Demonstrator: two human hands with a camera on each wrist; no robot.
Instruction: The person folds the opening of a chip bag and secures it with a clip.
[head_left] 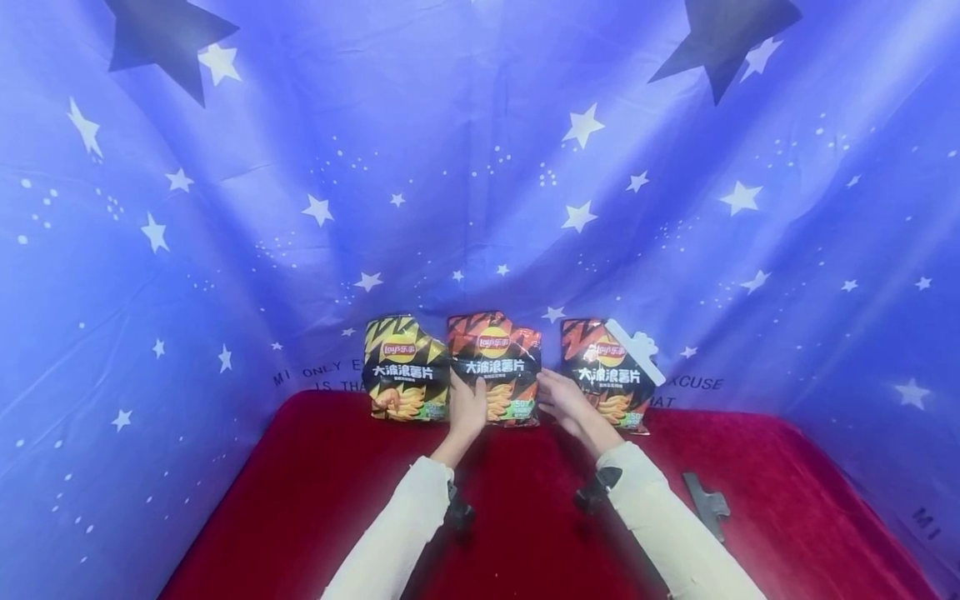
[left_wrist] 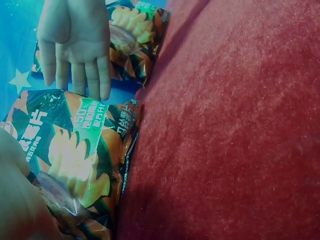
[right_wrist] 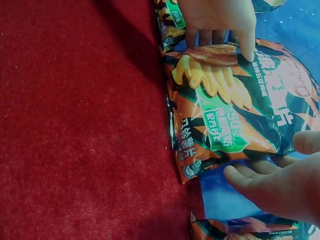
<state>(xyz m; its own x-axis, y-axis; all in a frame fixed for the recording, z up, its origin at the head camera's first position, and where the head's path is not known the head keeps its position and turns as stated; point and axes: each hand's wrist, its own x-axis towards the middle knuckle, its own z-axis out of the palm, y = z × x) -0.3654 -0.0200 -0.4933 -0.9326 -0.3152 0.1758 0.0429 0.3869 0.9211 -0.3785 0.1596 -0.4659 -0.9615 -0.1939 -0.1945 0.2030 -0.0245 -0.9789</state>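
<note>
Three bags of Lay's potato chips stand upright in a row at the back of the red table. My left hand (head_left: 468,406) holds the left edge of the middle orange-and-black bag (head_left: 498,367), thumb on its front and fingers behind. At the opposite edge is my right hand (head_left: 568,404), its fingers fairly straight and close to the bag's side, as the right wrist view also shows. The middle bag's top right corner dips lower than its left. To the left stands a yellow-and-black bag (head_left: 401,367). A white clip (head_left: 636,352) lies slantwise across the upper right corner of the right bag (head_left: 588,346).
A dark grey clip (head_left: 707,506) lies on the red cloth-covered table (head_left: 517,533), right of my right forearm. Close behind the bags hangs a blue curtain (head_left: 465,150) with stars. Dark wrist devices sit under both sleeves.
</note>
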